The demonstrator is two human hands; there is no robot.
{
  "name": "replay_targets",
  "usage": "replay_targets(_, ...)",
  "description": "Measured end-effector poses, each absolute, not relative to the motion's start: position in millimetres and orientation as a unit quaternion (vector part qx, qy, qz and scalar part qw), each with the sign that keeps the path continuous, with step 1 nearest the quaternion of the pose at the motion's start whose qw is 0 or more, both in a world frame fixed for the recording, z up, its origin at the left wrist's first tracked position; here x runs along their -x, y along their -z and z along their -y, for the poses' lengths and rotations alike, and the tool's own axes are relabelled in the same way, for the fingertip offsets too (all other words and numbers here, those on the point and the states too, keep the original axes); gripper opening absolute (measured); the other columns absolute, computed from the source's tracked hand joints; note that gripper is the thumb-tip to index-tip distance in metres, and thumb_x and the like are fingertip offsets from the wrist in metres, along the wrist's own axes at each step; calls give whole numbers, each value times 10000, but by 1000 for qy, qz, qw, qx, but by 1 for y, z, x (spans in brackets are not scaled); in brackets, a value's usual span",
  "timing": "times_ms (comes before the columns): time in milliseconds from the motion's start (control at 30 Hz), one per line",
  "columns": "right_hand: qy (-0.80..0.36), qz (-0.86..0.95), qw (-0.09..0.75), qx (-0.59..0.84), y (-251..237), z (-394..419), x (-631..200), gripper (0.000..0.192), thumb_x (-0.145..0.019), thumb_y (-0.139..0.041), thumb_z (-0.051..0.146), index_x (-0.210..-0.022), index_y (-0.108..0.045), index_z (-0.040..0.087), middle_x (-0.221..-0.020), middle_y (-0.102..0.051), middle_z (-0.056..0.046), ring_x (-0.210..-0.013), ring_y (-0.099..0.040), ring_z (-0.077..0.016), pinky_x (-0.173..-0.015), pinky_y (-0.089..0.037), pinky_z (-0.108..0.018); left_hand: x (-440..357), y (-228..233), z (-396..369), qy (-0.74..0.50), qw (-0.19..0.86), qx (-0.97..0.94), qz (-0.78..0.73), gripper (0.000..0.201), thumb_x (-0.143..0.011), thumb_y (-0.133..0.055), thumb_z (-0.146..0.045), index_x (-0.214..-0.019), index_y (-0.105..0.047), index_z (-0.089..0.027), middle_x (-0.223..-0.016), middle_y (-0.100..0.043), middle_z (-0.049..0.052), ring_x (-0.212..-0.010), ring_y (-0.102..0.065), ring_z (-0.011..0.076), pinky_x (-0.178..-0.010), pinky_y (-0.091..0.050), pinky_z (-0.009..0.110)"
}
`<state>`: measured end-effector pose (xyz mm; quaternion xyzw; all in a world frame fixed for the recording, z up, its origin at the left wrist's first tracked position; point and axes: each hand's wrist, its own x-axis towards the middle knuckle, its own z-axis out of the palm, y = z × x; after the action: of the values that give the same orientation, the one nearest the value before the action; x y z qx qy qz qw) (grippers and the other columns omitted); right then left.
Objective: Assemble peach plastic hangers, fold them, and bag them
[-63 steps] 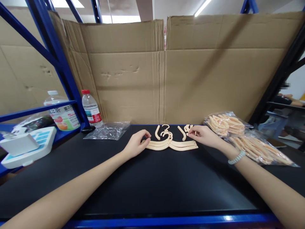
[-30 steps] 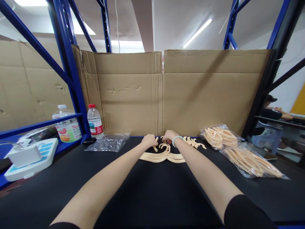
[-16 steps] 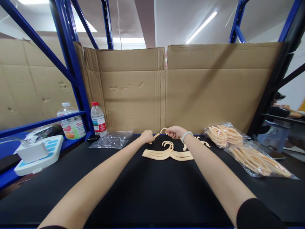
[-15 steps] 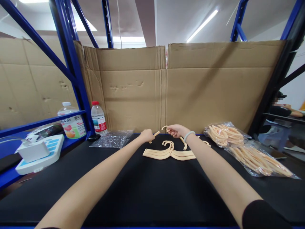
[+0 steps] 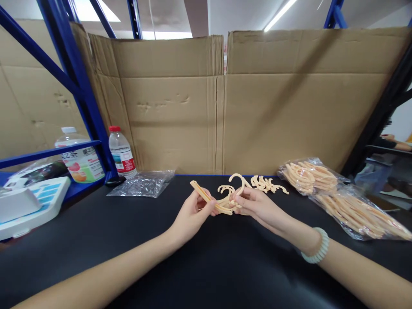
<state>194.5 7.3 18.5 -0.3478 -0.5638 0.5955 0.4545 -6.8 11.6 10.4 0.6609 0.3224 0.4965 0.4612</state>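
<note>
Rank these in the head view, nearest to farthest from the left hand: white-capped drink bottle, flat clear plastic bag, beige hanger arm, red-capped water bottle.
1. Beige hanger arm: held in the left hand.
2. Flat clear plastic bag: left of the hand.
3. Red-capped water bottle: farther left, just right of the blue post.
4. White-capped drink bottle: left of that post.

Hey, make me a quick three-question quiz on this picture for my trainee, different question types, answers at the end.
1. Which hand holds the raised hook?
2. True or false: the filled bags lie on the person's left.
3. Which bottle is nearer the flat bag? A, white-capped bottle; B, red-capped bottle.

Key: 1, right hand; 2, false; 3, B.
</note>
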Motion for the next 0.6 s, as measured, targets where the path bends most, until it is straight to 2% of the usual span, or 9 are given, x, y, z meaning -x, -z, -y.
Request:
replay_targets(100, -635, 555, 421, 333, -17, -5, -197, 322, -728, -759, 423, -810, -583, 165, -921, -640, -58, -895, -619, -185, -745, -511, -297, 7, -4, -7, -507, 448, -663, -321, 241, -801, -618, -359, -882, -473, -185, -830, -617, 20, -705, -616, 135, -713, -534, 305)
replay_targets(233, -668, 533, 397, 336, -15, -2, -199, 306, -718, -771, 393, -797, -581, 167, -931, -635, -56, -837, -650, -192, -731, -519, -309, 9, -1, -7, -519, 429, -659, -337, 229, -800, -628, -353, -869, -480, -193, -855, -621, 21, -729, -626, 144, -736, -541, 314)
replay_targets(600, -640, 530, 429, 353, -9, -2, -192, 363, -671, -801, 410, -758, -556, 156, -792, -670, -55, -716, -667, -172, -688, -527, -295, 8, -2, 0, -502, 417, -679, -337, 192, -818, -618, -345, -843, -502, -194, -833, -598, 15, -746, -645, 161, -727, -547, 314)
